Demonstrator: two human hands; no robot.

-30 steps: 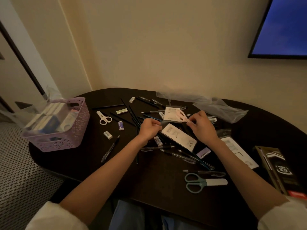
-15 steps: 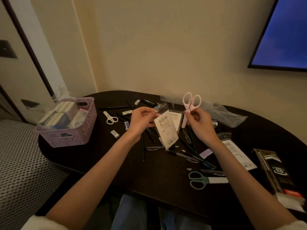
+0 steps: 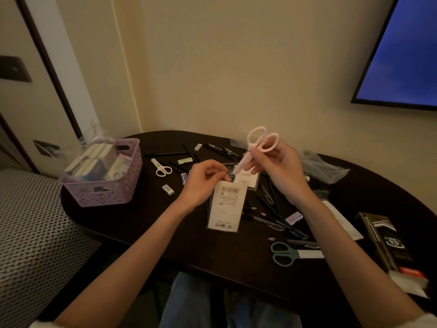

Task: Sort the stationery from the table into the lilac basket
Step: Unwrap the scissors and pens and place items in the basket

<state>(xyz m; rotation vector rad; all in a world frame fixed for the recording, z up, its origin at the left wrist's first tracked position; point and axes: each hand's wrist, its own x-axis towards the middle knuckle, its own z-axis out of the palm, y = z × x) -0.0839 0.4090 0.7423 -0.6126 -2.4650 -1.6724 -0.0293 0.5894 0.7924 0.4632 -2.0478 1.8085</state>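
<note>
My right hand (image 3: 277, 166) grips pink scissors (image 3: 257, 145) above the table, handles up, tip pointing down at the top of a white packaging card (image 3: 227, 204). My left hand (image 3: 203, 181) pinches that card's top edge, and the card hangs down over the dark table (image 3: 189, 237). The lilac basket (image 3: 106, 185) stands at the table's left end, filled with boxed items and clear wrap. White scissors (image 3: 162, 168), small erasers (image 3: 168, 189), pens and pencils (image 3: 274, 216) lie scattered on the table.
Green scissors (image 3: 288, 253) lie near the front right. A dark box (image 3: 387, 242) sits at the right edge, clear plastic bags (image 3: 324, 166) at the back. A patterned seat (image 3: 30, 233) is to the left, a screen (image 3: 402, 55) on the wall.
Both hands rose from the table. The pink scissors came out of their packaging and went up in my right hand; the card now hangs upright from my left hand.
</note>
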